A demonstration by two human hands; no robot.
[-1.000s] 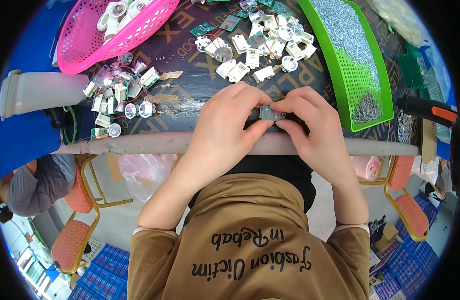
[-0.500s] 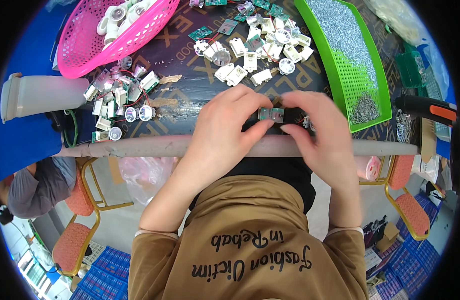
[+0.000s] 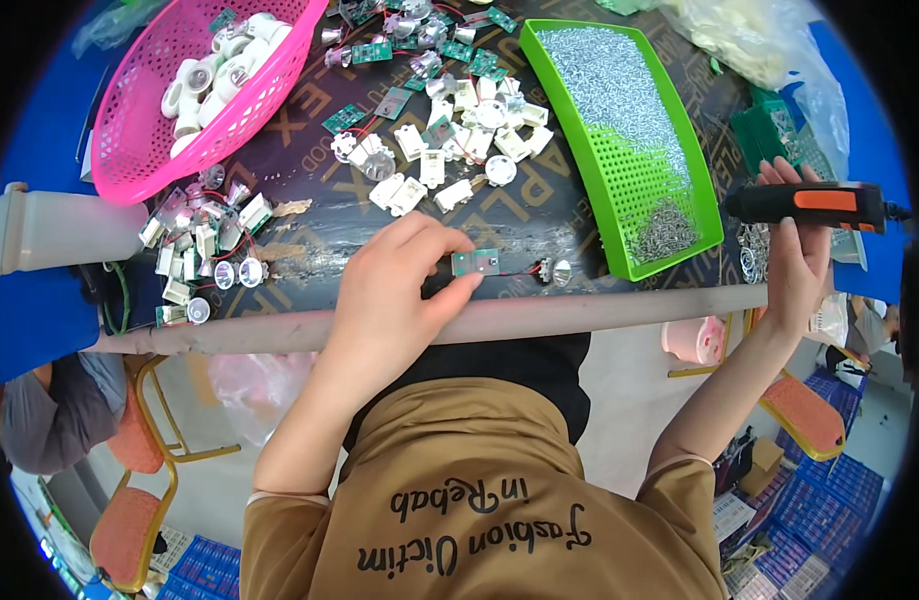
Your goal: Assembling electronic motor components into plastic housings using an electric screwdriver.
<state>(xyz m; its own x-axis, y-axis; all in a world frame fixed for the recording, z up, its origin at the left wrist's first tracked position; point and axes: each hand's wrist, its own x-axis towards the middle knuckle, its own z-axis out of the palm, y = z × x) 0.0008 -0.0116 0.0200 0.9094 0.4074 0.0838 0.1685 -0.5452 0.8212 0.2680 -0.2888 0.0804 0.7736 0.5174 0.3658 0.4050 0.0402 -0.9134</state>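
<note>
My left hand (image 3: 405, 285) is at the table's near edge, its thumb and index finger closed on the left end of a small green circuit board (image 3: 488, 262). Thin red and black wires run from the board to a small lamp reflector (image 3: 562, 271) lying to its right. At the far right, my right hand (image 3: 798, 255) has its fingers and thumb around the body of a black and orange electric screwdriver (image 3: 838, 207). The screwdriver lies sideways in the hand, its cord end toward the right.
A green tray (image 3: 620, 255) with silver screws stands right of centre. White housings (image 3: 432, 168) with boards and reflectors are heaped beyond my left hand, with another pile (image 3: 205, 240) farther left. A pink basket (image 3: 130, 150) of white parts and a whitish plastic container (image 3: 65, 232) stand left.
My right hand has left the small parts, moved right and taken hold of the electric screwdriver. My left hand stays at the circuit board. The whole view has shifted.
</note>
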